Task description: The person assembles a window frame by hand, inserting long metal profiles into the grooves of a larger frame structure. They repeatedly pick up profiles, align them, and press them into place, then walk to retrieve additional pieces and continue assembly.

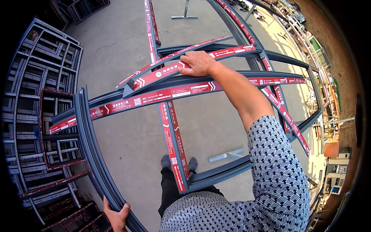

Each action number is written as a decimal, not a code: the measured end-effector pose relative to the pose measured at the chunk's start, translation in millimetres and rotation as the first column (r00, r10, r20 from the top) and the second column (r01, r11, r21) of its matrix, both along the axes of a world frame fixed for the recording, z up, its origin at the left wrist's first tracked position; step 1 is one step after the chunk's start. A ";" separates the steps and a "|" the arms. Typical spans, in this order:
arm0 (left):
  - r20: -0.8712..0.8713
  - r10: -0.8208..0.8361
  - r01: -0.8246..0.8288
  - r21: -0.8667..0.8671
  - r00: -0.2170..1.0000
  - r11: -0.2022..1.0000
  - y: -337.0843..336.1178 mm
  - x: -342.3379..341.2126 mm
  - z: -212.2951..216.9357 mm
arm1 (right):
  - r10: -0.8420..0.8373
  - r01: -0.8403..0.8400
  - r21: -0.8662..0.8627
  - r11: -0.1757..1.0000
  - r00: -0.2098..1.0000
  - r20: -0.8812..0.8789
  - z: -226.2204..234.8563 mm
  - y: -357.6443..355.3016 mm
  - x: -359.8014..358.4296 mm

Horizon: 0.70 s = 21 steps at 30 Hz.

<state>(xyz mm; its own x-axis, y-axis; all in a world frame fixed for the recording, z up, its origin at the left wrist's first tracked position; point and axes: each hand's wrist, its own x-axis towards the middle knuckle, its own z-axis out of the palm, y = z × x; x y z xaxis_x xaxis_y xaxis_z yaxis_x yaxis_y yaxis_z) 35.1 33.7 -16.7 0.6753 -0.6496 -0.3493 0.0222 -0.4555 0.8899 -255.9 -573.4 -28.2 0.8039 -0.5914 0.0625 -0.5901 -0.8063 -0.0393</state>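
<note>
My right hand (pixel 198 63) reaches across to a dark grey metal profile (pixel 162 75) faced with red protective film. Its fingers curl over the far edge, with the thumb on the near side. This profile lies aslant, its left end cut at an angle. Beside it are a second, thinner red-filmed profile (pixel 170 57) and a longer one (pixel 150 96). At the lower left my left hand (pixel 116 215) grips a long grey grooved profile (pixel 92 143), thumb against its face. That profile crosses the left end of the long red-filmed one. Part of the left fingers is hidden.
Under the profiles stands a red-filmed support frame (pixel 172 147), close to my legs. Stacked window frames (pixel 50 65) fill the left side. A T-shaped metal foot (pixel 226 155) rests on the concrete floor (pixel 127 135). More frames (pixel 309 89) and a cabinet (pixel 337 170) are at the right.
</note>
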 end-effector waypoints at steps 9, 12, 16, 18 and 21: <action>0.021 -0.027 0.024 0.131 0.999 0.991 -5.6 14.7 -3.0 | 0.111 -0.112 -0.025 0.993 0.993 -0.041 -30.4 -29.6 13.6; -0.008 -0.037 0.038 0.152 0.999 0.988 -17.2 13.8 4.6 | 0.168 -0.171 -0.073 0.983 0.985 -0.037 -31.1 -35.9 16.9; 0.028 -0.022 0.018 0.141 0.999 0.990 -9.5 12.1 -3.6 | 0.270 -0.280 -0.117 0.953 0.958 -0.099 -19.9 -53.6 29.9; 0.047 -0.015 0.010 0.109 0.999 0.994 -11.8 10.8 -10.7 | 0.289 -0.303 -0.141 0.942 0.951 -0.112 -18.9 -62.1 30.8; -0.028 0.041 -0.038 0.094 0.999 0.995 -16.9 0.9 -4.9 | 0.302 -0.327 -0.122 0.937 0.935 -0.185 -12.1 -73.3 39.2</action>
